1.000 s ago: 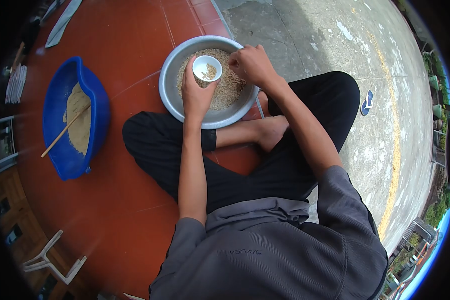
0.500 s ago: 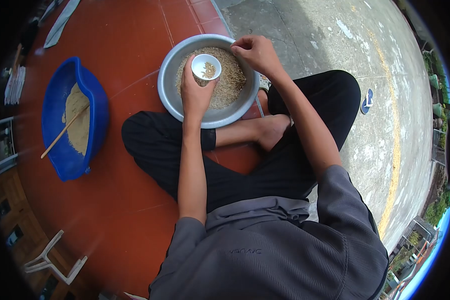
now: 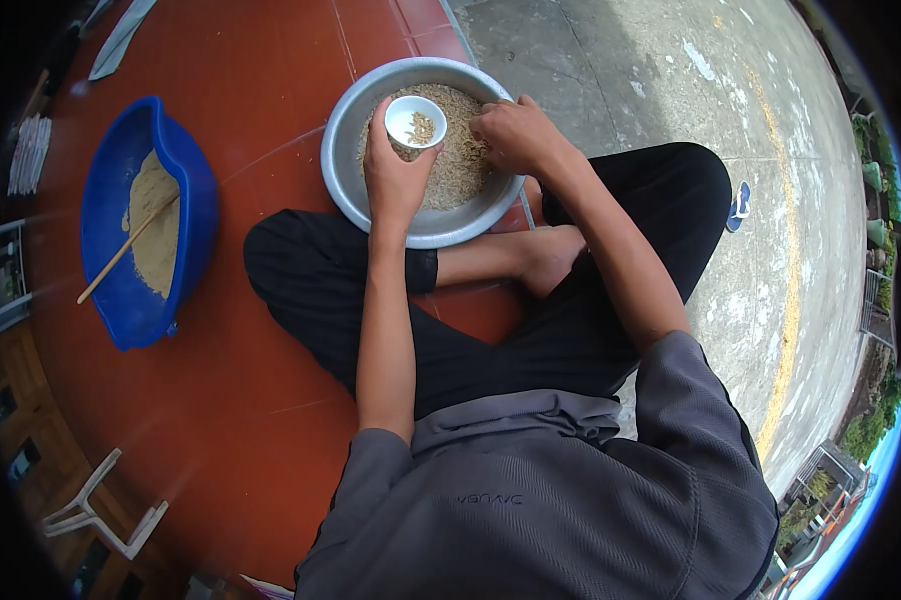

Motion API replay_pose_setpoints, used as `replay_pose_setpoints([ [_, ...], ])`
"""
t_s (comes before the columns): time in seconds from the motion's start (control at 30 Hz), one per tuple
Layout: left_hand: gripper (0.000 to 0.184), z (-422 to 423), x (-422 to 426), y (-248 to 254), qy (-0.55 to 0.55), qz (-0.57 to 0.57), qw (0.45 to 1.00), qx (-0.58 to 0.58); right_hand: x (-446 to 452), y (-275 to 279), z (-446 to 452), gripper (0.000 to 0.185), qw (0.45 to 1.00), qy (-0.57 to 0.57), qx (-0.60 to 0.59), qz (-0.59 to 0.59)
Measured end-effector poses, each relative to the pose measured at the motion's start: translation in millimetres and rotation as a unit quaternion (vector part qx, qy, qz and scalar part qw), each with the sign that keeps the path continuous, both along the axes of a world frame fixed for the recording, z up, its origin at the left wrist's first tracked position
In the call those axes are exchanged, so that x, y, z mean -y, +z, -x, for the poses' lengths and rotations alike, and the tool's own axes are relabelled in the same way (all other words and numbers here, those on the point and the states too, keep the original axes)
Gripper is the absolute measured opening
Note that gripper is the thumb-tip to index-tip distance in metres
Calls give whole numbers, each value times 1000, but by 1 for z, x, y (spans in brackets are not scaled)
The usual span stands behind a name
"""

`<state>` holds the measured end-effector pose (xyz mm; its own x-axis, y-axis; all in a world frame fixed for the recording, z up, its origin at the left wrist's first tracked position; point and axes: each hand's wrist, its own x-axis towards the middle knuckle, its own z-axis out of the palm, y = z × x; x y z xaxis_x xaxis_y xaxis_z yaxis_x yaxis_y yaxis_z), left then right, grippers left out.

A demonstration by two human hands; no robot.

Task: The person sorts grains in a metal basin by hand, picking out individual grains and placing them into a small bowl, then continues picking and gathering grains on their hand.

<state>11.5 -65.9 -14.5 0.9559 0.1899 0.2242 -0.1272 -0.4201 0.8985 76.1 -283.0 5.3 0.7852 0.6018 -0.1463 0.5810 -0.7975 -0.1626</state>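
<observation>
My left hand (image 3: pixel 398 185) is wrapped round a small white cup (image 3: pixel 401 112), which has some pale grains (image 3: pixel 421 128) inside. It holds the cup over a round metal basin (image 3: pixel 340 175) that contains a layer of husky grain (image 3: pixel 460 180). At the basin's right side, my right hand (image 3: pixel 518 136) reaches over the rim with its fingers curled down at the grain. Its fingertips are partly hidden, so what they pinch cannot be made out.
A blue plastic tub (image 3: pixel 202 215) on the red tiled floor (image 3: pixel 270 440) holds tan powder (image 3: pixel 153 230) and a wooden stick (image 3: pixel 125 250). My crossed legs (image 3: pixel 320 300) sit close to the basin. Grey concrete (image 3: pixel 730 290) with a flip-flop (image 3: pixel 738 207) lies to the right.
My right hand has come down from above the rim to the grain inside the basin. The left hand still holds the cup in nearly the same place.
</observation>
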Motion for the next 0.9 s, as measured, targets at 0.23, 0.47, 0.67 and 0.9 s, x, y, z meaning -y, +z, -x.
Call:
replay_pose_setpoints([
  [0.23, 87, 0, 0, -1, 2, -4, 1000, 0, -12, 1, 12, 21, 995, 2, 55, 80],
  [0.47, 89, 0, 0, 2, -3, 21, 1000, -15, -8, -9, 10, 11, 997, 12, 71, 42],
  [0.67, 89, 1, 0, 1, -8, 31, 999, -18, -7, -15, 7, 9, 996, 12, 82, 19],
  [0.9, 86, 3, 1, 4, -9, -8, 999, -31, -15, 37, 1, 7, 986, -56, -28, -154],
])
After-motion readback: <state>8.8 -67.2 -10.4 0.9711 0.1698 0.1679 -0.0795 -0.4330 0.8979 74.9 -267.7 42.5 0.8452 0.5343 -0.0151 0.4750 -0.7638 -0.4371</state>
